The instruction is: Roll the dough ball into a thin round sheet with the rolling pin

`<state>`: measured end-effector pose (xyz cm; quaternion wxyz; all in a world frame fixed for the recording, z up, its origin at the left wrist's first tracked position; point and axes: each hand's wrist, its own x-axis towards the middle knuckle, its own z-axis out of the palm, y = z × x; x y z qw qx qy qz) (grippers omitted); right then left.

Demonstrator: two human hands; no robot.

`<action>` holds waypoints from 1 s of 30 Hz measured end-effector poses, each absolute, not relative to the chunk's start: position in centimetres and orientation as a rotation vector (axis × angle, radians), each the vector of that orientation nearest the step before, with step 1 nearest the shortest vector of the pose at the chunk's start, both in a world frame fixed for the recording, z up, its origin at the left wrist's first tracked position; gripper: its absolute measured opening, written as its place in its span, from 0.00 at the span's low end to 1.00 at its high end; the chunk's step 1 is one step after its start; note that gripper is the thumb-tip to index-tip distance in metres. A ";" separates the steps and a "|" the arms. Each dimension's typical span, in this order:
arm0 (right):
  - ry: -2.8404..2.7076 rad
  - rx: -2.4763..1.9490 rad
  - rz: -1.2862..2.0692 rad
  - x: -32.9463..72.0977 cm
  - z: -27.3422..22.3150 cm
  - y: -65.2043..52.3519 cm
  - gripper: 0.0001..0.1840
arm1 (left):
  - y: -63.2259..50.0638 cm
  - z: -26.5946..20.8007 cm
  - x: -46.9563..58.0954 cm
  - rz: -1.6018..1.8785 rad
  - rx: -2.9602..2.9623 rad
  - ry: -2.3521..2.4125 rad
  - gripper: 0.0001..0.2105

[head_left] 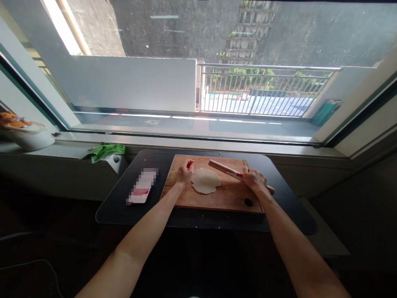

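Observation:
A flat, roughly round sheet of dough (206,181) with an uneven edge lies on a wooden cutting board (186,201). My right hand (255,179) is wrapped around a wooden rolling pin (226,169), which slants across the board's right side, clear of the dough. At the dough's left edge, my left hand (185,172) rests with its fingers curled in; nothing shows between them. Whether its side touches the dough I cannot tell.
The board lies on a small black table (118,207) with rounded corners. Left of the board is a blurred pink-and-white flat item (142,187). A green cloth (108,152) hangs over the radiator (116,162), near a white pot (35,137). A large window stands behind the table.

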<state>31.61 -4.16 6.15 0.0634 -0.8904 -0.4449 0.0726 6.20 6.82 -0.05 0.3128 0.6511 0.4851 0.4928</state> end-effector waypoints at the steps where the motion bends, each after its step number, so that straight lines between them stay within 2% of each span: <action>1: -1.362 -2.688 0.224 31.6 6.1 -4.1 0.33 | 6.9 -0.2 6.2 1.315 1.703 1.275 0.07; 6: -1.541 -2.635 0.178 30.2 5.6 -3.9 0.31 | 7.8 0.7 6.3 1.386 1.670 1.304 0.08; 10: -1.720 -2.577 0.099 28.7 5.9 -3.3 0.27 | 8.0 3.1 8.0 1.328 2.030 1.247 0.11; 15: -1.855 -2.373 -0.098 26.6 6.1 -1.0 0.21 | 5.9 3.8 10.1 0.619 2.514 1.381 0.21; 19: -1.852 -2.261 0.059 24.7 4.4 0.1 0.24 | 4.2 3.0 9.9 0.262 2.583 1.421 0.25; 26: -1.679 -2.207 -0.196 25.6 4.0 4.1 0.23 | 8.2 4.1 12.4 0.336 2.478 1.613 0.26; 30: -1.636 -2.278 -0.107 26.2 4.1 5.3 0.25 | 9.2 4.3 13.1 0.378 2.527 1.616 0.27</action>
